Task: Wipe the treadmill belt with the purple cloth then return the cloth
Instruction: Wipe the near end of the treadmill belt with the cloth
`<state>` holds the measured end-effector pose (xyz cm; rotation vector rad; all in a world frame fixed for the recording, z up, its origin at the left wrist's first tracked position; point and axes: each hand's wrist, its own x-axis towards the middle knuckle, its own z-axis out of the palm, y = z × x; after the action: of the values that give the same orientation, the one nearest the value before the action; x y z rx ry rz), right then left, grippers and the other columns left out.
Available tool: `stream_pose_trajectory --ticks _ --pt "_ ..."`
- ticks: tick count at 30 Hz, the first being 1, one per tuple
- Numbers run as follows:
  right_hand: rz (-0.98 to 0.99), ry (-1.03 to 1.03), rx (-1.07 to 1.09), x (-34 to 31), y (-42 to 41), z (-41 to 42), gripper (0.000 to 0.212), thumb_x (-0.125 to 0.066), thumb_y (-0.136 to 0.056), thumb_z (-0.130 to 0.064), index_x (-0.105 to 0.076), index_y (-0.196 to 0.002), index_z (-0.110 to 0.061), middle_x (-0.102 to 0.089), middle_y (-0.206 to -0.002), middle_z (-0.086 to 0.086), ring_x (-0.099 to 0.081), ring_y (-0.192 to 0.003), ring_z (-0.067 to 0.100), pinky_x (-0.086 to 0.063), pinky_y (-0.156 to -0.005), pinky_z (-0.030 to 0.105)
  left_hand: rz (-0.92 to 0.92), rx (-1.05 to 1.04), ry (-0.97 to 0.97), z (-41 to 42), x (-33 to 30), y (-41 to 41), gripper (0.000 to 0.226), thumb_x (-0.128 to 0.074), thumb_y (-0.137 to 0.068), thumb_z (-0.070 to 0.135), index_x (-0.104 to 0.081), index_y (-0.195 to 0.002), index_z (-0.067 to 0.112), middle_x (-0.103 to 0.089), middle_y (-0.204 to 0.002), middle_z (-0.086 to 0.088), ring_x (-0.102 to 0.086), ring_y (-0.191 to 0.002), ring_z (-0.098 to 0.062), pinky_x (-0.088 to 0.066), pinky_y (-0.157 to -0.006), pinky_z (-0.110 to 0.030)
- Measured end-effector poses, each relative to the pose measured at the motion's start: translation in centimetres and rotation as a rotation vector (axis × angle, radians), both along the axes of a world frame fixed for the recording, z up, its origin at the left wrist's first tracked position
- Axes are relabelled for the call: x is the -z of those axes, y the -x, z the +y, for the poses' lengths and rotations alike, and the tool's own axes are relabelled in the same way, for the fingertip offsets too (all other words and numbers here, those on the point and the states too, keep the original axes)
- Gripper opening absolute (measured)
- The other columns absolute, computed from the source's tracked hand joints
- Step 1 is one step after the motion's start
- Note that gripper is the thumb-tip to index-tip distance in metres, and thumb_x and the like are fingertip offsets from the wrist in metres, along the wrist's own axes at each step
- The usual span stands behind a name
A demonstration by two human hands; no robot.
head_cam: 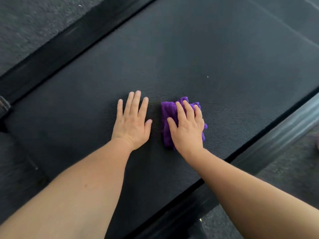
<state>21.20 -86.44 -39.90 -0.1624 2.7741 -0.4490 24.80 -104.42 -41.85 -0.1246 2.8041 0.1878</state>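
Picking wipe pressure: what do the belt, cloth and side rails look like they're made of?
Belt: looks like black rubber or PVC, matte, with a fine ribbed weave texture.
Cloth: purple, fuzzy and bunched in soft folds under the right hand, probably microfibre.
Side rails: dark, smooth, faint sheen along the edge; plastic or coated metal, can't tell which.

Left hand [132, 124] flat, fingers straight; right hand [187, 125] pressing down.

Ribbed treadmill belt [189, 57], purple cloth [168, 118] on it
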Motion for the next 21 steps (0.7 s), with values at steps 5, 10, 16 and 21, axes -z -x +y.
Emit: stream_pose_trajectory --ticks 5,10,16,21 --pt "0.159 0.077 -0.204 1.4 2.2 -1.6 0.045 -0.05 -0.099 -0.036 -0.054 -0.139 -0.017 -0.049 -0.148 0.002 -0.032 -0.141 0.038 -0.03 -0.113 0.054 -0.012 -0.209 0.072 -5.4 1.4 -4.6 0.078 -0.033 -0.099 0.054 -0.009 -0.16 0.011 0.003 -0.168 -0.017 0.006 -0.156 -0.031 -0.003 -0.124 -0.059" --pt "0.19 0.163 -0.514 2.4 1.0 -3.7 0.048 -0.055 -0.095 -0.045 -0.06 -0.133 -0.018 -0.054 -0.143 0.002 -0.038 -0.139 0.035 -0.032 -0.112 0.052 0.071 -0.22 0.055 -5.9 3.3 -5.7 0.077 -0.03 -0.099 0.056 -0.009 -0.161 0.014 0.001 -0.169 -0.017 0.006 -0.156 -0.031 -0.002 -0.123 -0.062" --pt "0.314 0.119 -0.658 2.7 1.0 0.5 0.04 -0.056 -0.096 -0.043 -0.064 -0.127 -0.019 -0.058 -0.139 0.0 -0.046 -0.132 0.034 -0.037 -0.105 0.048 0.125 -0.208 0.03 -6.4 3.7 -5.9 0.077 -0.027 -0.098 0.058 -0.011 -0.161 0.016 -0.002 -0.169 -0.017 0.003 -0.157 -0.032 -0.002 -0.123 -0.063" --pt "0.249 0.123 -0.045 2.1 5.3 -3.2 0.043 -0.052 -0.097 -0.041 -0.058 -0.134 -0.02 -0.05 -0.146 -0.001 -0.035 -0.137 0.03 -0.025 -0.115 0.044 0.121 -0.198 0.024 -6.5 3.8 -6.0 0.077 -0.026 -0.099 0.059 -0.008 -0.161 0.018 0.0 -0.169 -0.017 0.004 -0.157 -0.032 -0.002 -0.123 -0.063"
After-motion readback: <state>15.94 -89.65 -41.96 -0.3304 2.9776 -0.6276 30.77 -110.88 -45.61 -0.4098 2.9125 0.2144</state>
